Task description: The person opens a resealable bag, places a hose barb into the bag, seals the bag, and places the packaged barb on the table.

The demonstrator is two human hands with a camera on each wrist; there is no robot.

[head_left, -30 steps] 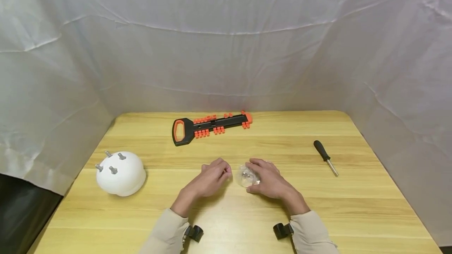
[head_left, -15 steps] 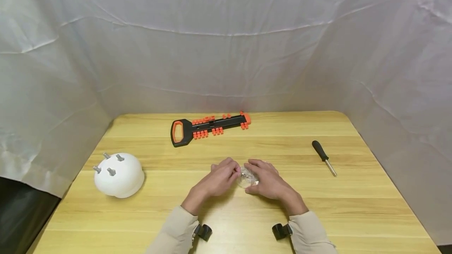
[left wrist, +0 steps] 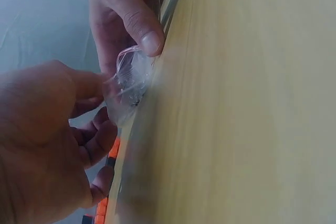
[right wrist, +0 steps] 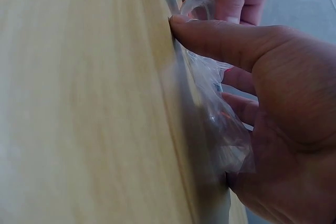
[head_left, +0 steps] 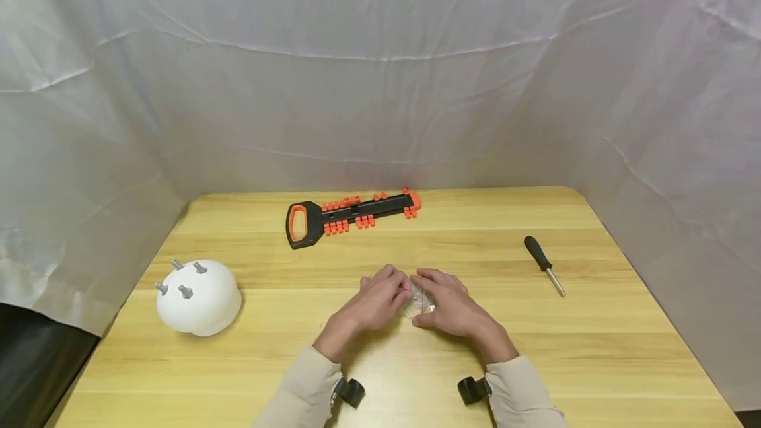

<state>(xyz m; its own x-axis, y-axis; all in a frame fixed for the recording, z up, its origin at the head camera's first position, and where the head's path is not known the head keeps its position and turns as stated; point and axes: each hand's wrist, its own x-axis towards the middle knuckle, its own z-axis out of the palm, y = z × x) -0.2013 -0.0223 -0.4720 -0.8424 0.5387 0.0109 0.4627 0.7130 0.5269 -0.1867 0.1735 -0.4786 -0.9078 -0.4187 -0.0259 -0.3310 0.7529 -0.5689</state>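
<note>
A small clear plastic bag (head_left: 416, 304) lies on the wooden table (head_left: 535, 349) near its middle, held between both hands. My right hand (head_left: 423, 297) grips it with the thumb (right wrist: 220, 40) pressed along its near side and the fingers curled behind. My left hand (head_left: 399, 289) meets it from the left and pinches the bag's edge (left wrist: 122, 80). In the left wrist view small dark pieces (left wrist: 134, 98) show inside the bag. The right wrist view shows crumpled film (right wrist: 223, 124) under my right palm.
A white dome (head_left: 199, 297) with several grey pegs on top sits at the left. A black and orange tool (head_left: 351, 214) lies at the back centre. A black-handled screwdriver (head_left: 543, 263) lies to the right. White cloth walls surround the table.
My left hand moved right, from a gap beside the bag to touching and pinching it. The right hand and bag stayed in place.
</note>
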